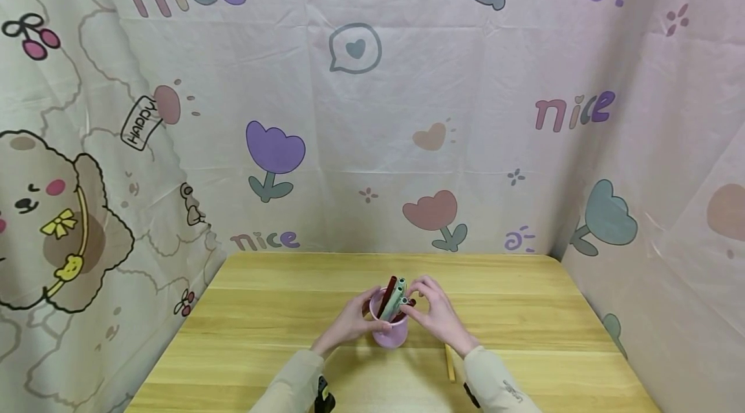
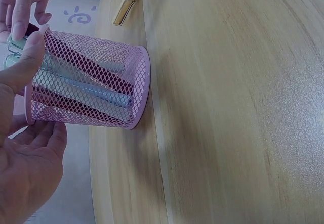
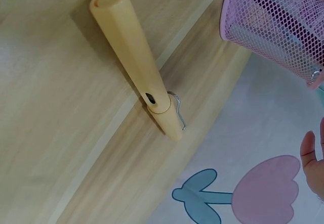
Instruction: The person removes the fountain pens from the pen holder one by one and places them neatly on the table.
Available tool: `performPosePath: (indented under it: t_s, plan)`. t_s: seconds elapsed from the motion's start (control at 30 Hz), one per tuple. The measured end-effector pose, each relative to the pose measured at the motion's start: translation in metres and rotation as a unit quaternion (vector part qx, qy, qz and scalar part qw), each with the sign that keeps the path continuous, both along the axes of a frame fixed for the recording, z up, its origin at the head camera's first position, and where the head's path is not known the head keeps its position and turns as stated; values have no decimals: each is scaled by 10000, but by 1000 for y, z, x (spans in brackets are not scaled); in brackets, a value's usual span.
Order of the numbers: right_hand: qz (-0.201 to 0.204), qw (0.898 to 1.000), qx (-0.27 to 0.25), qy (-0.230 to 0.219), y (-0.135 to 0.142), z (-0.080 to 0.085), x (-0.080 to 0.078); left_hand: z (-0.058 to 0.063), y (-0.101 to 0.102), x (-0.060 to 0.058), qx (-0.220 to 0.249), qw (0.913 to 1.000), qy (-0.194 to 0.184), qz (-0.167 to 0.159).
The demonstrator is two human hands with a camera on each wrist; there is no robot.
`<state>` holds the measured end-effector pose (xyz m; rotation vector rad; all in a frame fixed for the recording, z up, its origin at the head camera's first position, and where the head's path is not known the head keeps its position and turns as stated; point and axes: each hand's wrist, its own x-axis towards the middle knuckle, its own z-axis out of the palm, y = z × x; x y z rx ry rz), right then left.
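A pink mesh pen holder stands on the wooden table, with several dark red and light green pens in it. My left hand grips it around its upper part. In the left wrist view, that hand's thumb lies near the pen tops at the rim. My right hand is at the holder's right side, with thumb and forefinger at the end of a light green pen. The right wrist view shows only part of this hand, hiding its fingertips.
A yellow pen with a metal clip lies on the wooden table, below my right wrist and to the right of the holder. A printed cloth hangs behind the table and along both sides.
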<state>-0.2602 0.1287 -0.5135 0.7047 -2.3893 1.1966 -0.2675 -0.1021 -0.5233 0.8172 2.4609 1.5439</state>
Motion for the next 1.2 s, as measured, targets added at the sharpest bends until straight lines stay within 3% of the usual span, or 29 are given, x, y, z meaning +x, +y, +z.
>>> performPosePath:
  t_s: [0.33, 0.83, 0.9, 1.07, 1.2]
  plan:
    - [43, 9996, -68, 265, -2, -1, -1, 1, 0, 1, 45, 10000, -17, -26]
    - [-81, 9964, -833, -140, 2, 11, 4, 2, -1, 1, -36, 9999, -157, 7]
    - [-124, 9956, -893, -248, 1, 21, 11, 3, -1, 1, -6, 9999, -148, -7]
    - [-242, 9931, -1107, -296, 0, 28, 16, 3, -1, 2, 24, 9999, -149, -18]
    - [-259, 9887, -1404, -449, 5, 22, 11, 2, -1, 2, -20, 9998, -186, 25]
